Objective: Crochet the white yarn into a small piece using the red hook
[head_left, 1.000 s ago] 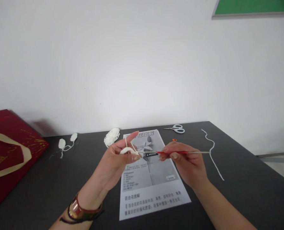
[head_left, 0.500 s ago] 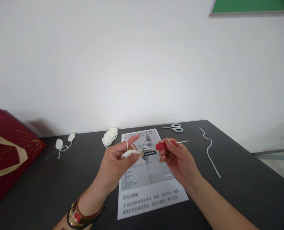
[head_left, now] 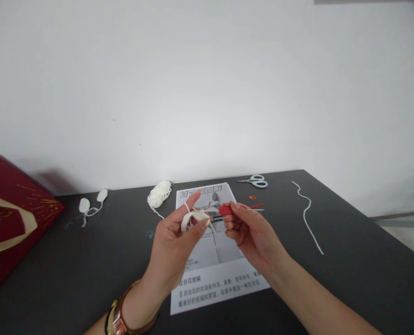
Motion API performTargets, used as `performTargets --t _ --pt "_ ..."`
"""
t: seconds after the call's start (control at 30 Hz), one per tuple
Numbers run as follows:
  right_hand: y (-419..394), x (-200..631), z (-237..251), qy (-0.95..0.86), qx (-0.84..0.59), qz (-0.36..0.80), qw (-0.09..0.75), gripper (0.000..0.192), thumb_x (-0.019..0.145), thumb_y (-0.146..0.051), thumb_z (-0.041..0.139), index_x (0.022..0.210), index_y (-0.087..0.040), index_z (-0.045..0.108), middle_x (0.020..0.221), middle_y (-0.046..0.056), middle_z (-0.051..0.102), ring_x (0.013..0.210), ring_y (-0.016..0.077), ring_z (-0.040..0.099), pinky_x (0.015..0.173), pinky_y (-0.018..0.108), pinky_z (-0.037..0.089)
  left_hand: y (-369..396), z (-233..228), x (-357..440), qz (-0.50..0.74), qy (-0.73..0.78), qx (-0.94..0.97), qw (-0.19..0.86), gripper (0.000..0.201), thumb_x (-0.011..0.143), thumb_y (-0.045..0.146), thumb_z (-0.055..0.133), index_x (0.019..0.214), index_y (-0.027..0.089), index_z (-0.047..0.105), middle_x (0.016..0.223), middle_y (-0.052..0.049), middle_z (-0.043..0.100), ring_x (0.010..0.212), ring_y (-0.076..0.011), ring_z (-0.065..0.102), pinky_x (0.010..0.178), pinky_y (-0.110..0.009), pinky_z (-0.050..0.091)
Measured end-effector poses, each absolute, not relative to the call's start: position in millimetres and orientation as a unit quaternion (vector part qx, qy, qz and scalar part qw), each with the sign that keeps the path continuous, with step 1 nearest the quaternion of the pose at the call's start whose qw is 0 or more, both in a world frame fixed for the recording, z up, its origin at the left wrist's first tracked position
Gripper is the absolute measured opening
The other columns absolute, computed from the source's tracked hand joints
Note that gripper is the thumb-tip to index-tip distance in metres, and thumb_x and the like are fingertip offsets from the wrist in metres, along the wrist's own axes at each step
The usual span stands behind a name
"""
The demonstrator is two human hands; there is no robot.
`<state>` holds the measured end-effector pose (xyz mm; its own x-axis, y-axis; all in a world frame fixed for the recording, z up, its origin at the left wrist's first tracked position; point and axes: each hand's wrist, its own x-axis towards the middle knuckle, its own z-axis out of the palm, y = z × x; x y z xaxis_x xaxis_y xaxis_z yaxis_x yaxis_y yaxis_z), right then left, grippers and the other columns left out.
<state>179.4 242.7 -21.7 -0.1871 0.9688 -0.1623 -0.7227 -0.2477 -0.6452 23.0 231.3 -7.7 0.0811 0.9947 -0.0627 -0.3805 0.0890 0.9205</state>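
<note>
A small white crochet piece [head_left: 195,217] is held in the air above the printed sheet [head_left: 217,260], pinched between the thumb and middle finger of the left hand [head_left: 174,242]. White yarn is looped around that hand's raised forefinger, which points up and away, while the wrist is bent back and a bracelet [head_left: 118,318] is worn on the forearm. A red-handled crochet hook [head_left: 235,210] is gripped by the right hand [head_left: 250,232] — its fingers closed around the red handle, its metal shaft lying level, the hook end at the white piece. The two hands are set close together, palms turned toward each other, both forearms rising from the lower edge.

On the dark surface [head_left: 350,270] beyond the sheet a ball of white yarn [head_left: 159,193] is seen, with scissors [head_left: 256,181] to the right and a loose strand [head_left: 308,216] further right. Two small white pieces [head_left: 91,204] lie to the left — near a red bag [head_left: 8,218].
</note>
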Motion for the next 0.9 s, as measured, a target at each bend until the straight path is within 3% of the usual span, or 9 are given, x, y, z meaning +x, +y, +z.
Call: performTargets --t 0.17,0.4,0.57,0.9 --pt "242.0 178.9 -21.6 -0.22 -0.284 0.74 0.568 0.014 0.075 -0.024 0.073 0.08 -0.01 0.072 0.061 0.001 0.072 0.047 0.0078 0.065 0.049 0.014 0.058 228.8 -6.7 23.0 0.557 0.407 0.399 0.604 0.06 0.069 0.02 0.076 0.125 0.029 0.059 0.073 0.003 0.064 0.066 -0.0099 0.054 0.075 -0.026 0.047" --pt "242.4 179.0 -22.9 -0.215 -0.276 0.746 0.566 0.014 0.076 -0.023 0.072 0.081 -0.01 0.072 0.061 0.002 0.072 0.047 0.008 0.065 0.049 0.014 0.058 227.1 -8.1 23.8 0.571 0.407 0.421 0.575 0.059 0.069 0.018 0.076 0.124 0.032 0.06 0.074 0.005 0.065 0.069 -0.009 0.056 0.069 -0.019 0.047" --pt "242.6 179.2 -22.9 -0.221 -0.275 0.745 0.566 0.013 0.076 -0.023 0.072 0.079 -0.01 0.072 0.059 0.001 0.071 0.047 0.008 0.065 0.048 0.013 0.058 227.2 -7.2 23.0 0.561 0.411 0.429 0.577 0.062 0.069 0.02 0.076 0.127 0.03 0.058 0.079 0.001 0.068 0.071 -0.0124 0.058 0.074 -0.026 0.05" --pt "243.1 180.3 -21.4 -0.238 -0.272 0.747 0.557 0.014 0.074 -0.024 0.073 0.076 -0.01 0.073 0.058 0.001 0.071 0.045 0.007 0.063 0.046 0.012 0.056 232.9 -0.5 11.6 0.543 0.387 0.505 0.547 0.039 0.068 0.02 0.077 0.107 0.024 0.072 0.087 -0.003 0.067 0.079 -0.0141 0.058 0.077 -0.025 0.047"
